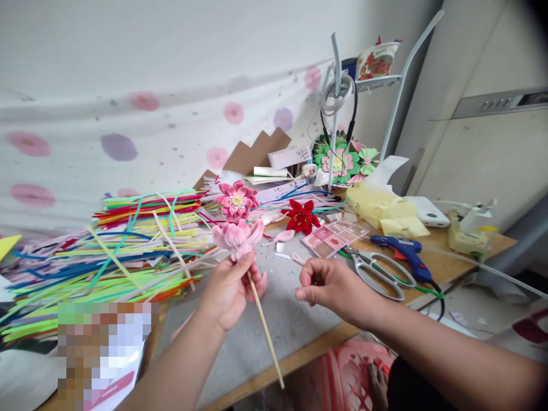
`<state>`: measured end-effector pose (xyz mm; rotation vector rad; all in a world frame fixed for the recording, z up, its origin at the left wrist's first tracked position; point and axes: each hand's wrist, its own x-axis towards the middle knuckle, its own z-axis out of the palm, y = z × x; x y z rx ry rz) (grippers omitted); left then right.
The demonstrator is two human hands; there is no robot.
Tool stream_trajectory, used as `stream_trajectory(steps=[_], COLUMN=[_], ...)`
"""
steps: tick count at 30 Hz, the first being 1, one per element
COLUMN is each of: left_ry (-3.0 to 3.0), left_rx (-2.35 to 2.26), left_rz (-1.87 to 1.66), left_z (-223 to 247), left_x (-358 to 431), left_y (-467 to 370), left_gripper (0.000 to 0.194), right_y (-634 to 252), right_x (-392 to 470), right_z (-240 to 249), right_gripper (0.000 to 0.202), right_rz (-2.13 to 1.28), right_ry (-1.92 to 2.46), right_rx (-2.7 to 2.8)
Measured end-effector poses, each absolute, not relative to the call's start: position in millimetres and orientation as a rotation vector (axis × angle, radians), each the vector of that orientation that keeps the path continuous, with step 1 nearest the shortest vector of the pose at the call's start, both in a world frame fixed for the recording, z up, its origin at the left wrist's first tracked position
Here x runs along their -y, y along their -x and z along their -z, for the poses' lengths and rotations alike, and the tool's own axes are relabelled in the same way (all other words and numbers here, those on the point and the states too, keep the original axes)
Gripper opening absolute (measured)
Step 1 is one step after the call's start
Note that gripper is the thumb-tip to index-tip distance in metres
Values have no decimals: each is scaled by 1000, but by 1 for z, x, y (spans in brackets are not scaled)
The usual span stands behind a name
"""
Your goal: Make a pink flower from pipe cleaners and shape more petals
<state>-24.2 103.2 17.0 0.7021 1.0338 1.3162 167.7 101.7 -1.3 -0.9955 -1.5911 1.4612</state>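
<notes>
My left hand point(233, 294) is closed around a pale pink fuzzy flower point(238, 237) just below its petals, by a thin wooden stick point(265, 328) that slants down past the table's front edge. Some pink petals show behind the fingers. My right hand point(329, 288) is loosely curled, with nothing visible in it, over the grey mat point(274, 337). It is nearest to the grey-handled scissors point(377, 274). Behind the held flower is a darker pink flower point(237, 200). A red flower point(301, 216) and a loose pink petal point(282, 237) lie beyond my hands.
Piles of coloured pipe cleaners point(141, 245) cover the left side. A palette point(334, 238), a blue glue gun point(405, 254) and yellow paper point(385, 208) lie to the right. Behind stand green-and-pink flowers point(340, 162) and a white rack point(400, 85). A pink stool point(355, 365) is below.
</notes>
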Motion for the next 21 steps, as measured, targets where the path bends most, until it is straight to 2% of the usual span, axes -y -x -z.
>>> stream_trajectory(steps=[8, 13, 21], left_ry=[-590, -423, -286], left_rx=[-874, -836, -863], left_rz=[-1164, -1196, -1259], left_z=[1, 0, 4], left_x=[-111, -115, -118], left_y=[28, 44, 45], left_gripper=[15, 33, 34], right_y=[-160, -164, -152], right_x=[-116, -134, -141], right_z=[8, 3, 1], right_gripper=[34, 30, 23], right_rz=[-1613, -1674, -1763], right_ry=[927, 888, 707], right_rx=[1619, 1586, 1525])
